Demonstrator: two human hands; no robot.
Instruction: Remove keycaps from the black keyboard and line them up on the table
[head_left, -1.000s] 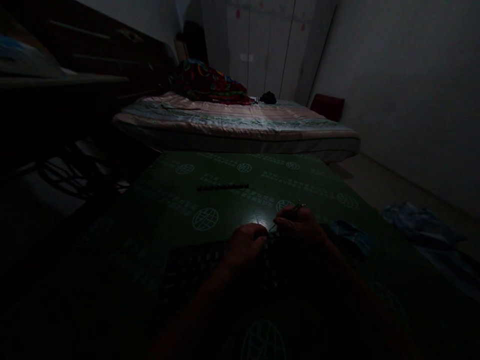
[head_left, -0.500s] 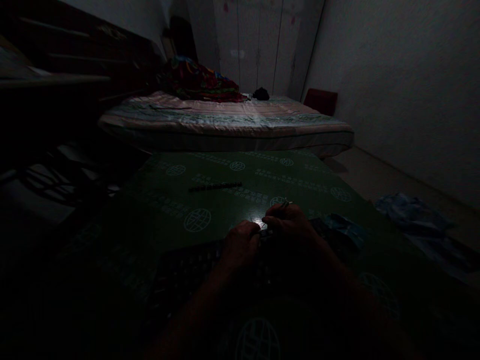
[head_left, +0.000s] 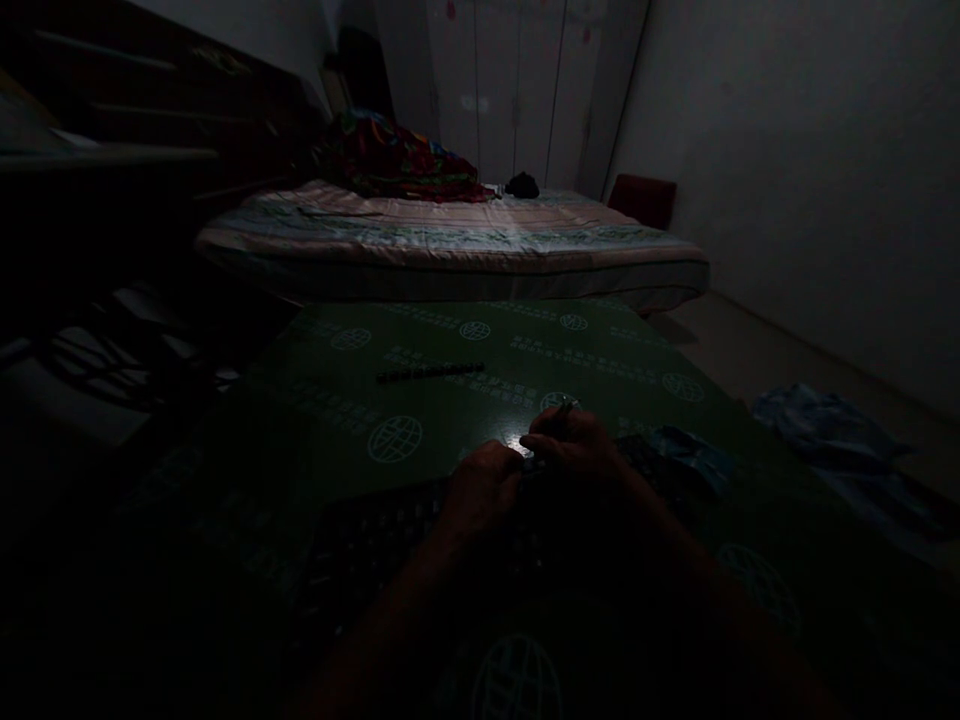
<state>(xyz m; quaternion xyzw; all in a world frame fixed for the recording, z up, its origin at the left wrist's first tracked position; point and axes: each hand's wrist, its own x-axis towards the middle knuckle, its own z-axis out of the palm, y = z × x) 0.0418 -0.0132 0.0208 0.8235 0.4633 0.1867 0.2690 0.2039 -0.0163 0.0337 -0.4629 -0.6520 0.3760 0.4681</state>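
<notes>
A dark keyboard [head_left: 382,525] lies on the green table, much of it lost in shadow under my arms. My left hand [head_left: 484,485] rests at its far edge with fingers bent and pressed together; what they grip, if anything, is hidden. Just to its right, my right hand [head_left: 574,440] is closed over the keyboard. A thin metal tool [head_left: 568,403] sticks up from its fingers, too dark to name more closely. The two hands' fingertips nearly meet beside a bright spot of light. Farther back, a row of small black keycaps [head_left: 431,373] lies on the table.
The green table [head_left: 300,430] has printed globe emblems. A crumpled blue cloth or packet [head_left: 694,458] sits by the keyboard's right end. Beyond the table stands a bed [head_left: 465,240] with a red blanket [head_left: 405,165]. Clothes [head_left: 832,430] lie at the right.
My right hand has shifted very slightly, and the metal tool in it has tilted a little. My left hand, the keyboard and the keycaps stay in place.
</notes>
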